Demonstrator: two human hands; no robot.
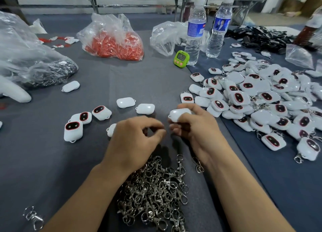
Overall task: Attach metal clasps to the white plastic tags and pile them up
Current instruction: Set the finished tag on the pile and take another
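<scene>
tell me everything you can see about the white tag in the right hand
The white plastic tag is a glossy, rounded pod shape with its plain white side showing; no dark, red-ringed face is visible. A small loop sticks out at its left end, and no clasp is visible on it. The right hand grips it, fingers curled round its far and right sides, over the grey cloth, just left of the pile of tags.
</scene>
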